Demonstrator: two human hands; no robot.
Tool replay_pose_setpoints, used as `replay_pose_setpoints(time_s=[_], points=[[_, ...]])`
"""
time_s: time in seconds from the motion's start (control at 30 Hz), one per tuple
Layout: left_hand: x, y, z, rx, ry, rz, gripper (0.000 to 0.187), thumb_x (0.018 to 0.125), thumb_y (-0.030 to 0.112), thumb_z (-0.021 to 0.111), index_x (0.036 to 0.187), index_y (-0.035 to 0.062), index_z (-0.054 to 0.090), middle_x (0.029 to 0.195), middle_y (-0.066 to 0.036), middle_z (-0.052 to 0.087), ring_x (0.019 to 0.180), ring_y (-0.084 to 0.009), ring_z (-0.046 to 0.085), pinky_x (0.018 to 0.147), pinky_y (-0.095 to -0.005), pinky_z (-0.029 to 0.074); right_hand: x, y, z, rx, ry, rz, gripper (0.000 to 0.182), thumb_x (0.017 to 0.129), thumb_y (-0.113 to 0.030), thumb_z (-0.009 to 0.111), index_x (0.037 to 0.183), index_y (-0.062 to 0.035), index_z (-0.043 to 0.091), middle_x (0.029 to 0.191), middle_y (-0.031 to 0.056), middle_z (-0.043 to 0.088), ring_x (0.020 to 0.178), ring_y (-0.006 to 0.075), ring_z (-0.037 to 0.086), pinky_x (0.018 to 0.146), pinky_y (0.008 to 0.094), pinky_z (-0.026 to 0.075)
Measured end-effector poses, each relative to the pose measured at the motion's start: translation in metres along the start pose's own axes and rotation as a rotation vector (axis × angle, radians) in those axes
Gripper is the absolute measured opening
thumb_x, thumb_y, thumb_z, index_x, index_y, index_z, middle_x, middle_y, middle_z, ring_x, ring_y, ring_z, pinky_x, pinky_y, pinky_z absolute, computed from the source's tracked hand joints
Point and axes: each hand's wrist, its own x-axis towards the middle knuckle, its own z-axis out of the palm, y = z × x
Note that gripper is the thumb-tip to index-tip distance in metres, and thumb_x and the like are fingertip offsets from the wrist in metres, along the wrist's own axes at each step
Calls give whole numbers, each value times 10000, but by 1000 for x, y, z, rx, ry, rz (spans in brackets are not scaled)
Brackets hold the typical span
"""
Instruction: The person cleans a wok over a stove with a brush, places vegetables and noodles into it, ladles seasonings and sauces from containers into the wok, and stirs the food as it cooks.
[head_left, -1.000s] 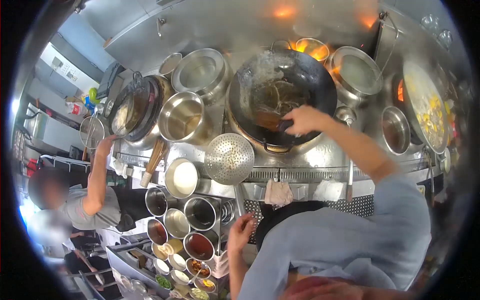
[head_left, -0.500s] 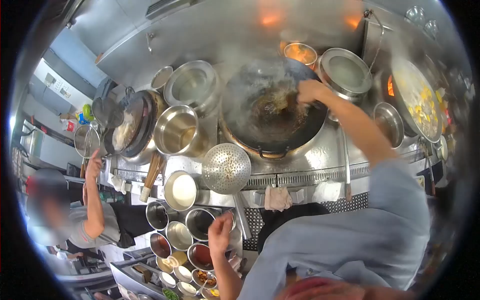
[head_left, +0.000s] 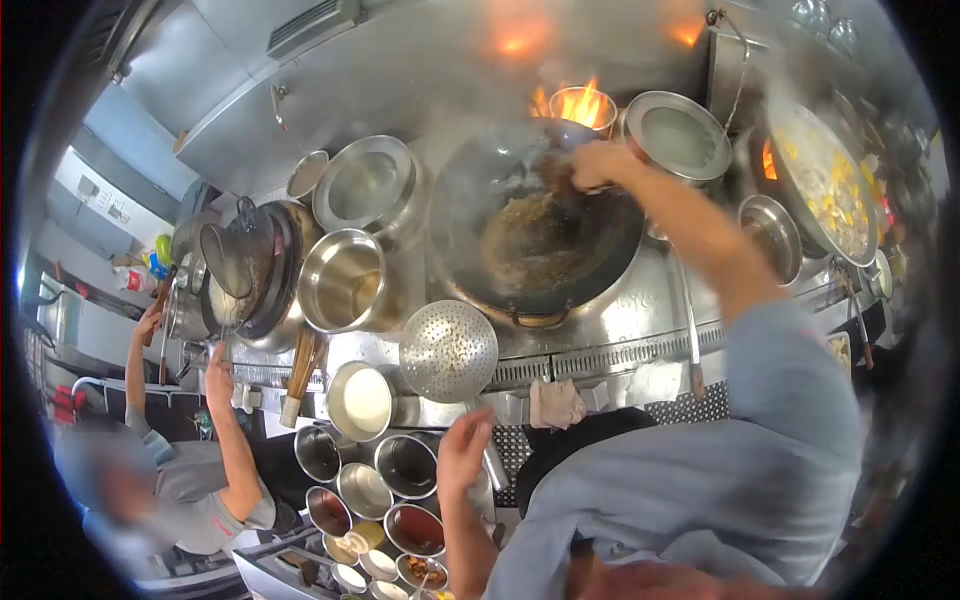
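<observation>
My right hand is closed over the upper right part of a large dark wok; what it holds is dark and blurred. Brownish liquid lies in the wok's bottom, with steam above it. My left hand is loosely closed, with nothing visible in it, beside the handle of a perforated skimmer. That skimmer rests on the counter edge below the wok. Just left of my left hand are a pot of dark liquid and a pot of white contents.
Flames rise behind the wok. Lidded-looking round pots and a steel pot flank it. A tilted pan with yellow food is at right. At left, a co-worker reaches toward another wok. A folded cloth lies on the front edge.
My right hand has moved slightly up and left, and my left hand slightly right. Flames behind the wok are taller. The co-worker's hands have shifted, and the strainer there is now over the left wok.
</observation>
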Motion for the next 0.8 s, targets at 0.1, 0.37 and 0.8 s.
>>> replay_pose_setpoints(time_s=[0.1,0.37,0.8], points=[[42,9,21,-59,-88,125,290,932,151,572,1160,-25,595,1105,-129,659,1042,-159,592,897,-278,447,-14,-65,22,303,-37,-3,317,642,-230,616,844,-6,712,938,219,675,854,334,674,741,412,530],[13,-46,43,-387,4,-180,394,967,234,517,1254,-35,529,1179,-159,612,1118,-235,571,982,-350,417,-42,23,10,-158,-312,-64,305,694,-271,621,922,-105,738,892,134,709,804,269,690,692,400,558],[136,35,141,-1342,275,-350,259,1001,244,329,999,46,496,945,-104,581,901,-245,590,848,-382,468,-70,21,34,-151,-213,-257,428,689,-280,593,1078,-127,683,898,140,707,861,313,680,788,429,541]])
